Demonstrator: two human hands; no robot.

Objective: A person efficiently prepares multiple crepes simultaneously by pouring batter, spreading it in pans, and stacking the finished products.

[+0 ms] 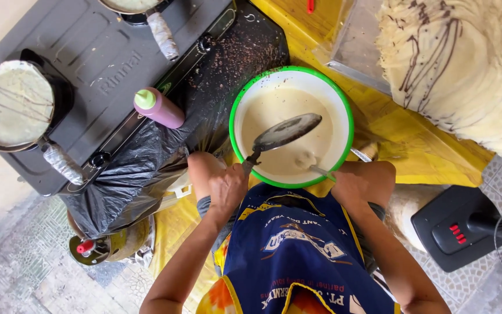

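Note:
My left hand (228, 189) grips the handle of a small dark flat pan (287, 131), held tilted over a green-rimmed white bowl (344, 107) of pale batter. My right hand (350, 187) holds a metal ladle (315, 167) whose scoop dips into the batter at the bowl's near edge. The bowl rests between my knees, just above my blue apron (297, 250).
A dark two-burner stove (106, 52) at left carries a pan with a pale crepe (13, 104) and another pan (132, 6) at the top. A pink squeeze bottle with a green cap (159, 108) lies on it. Stacked crepes (466, 64) sit top right. A fan base (457, 232) stands bottom right.

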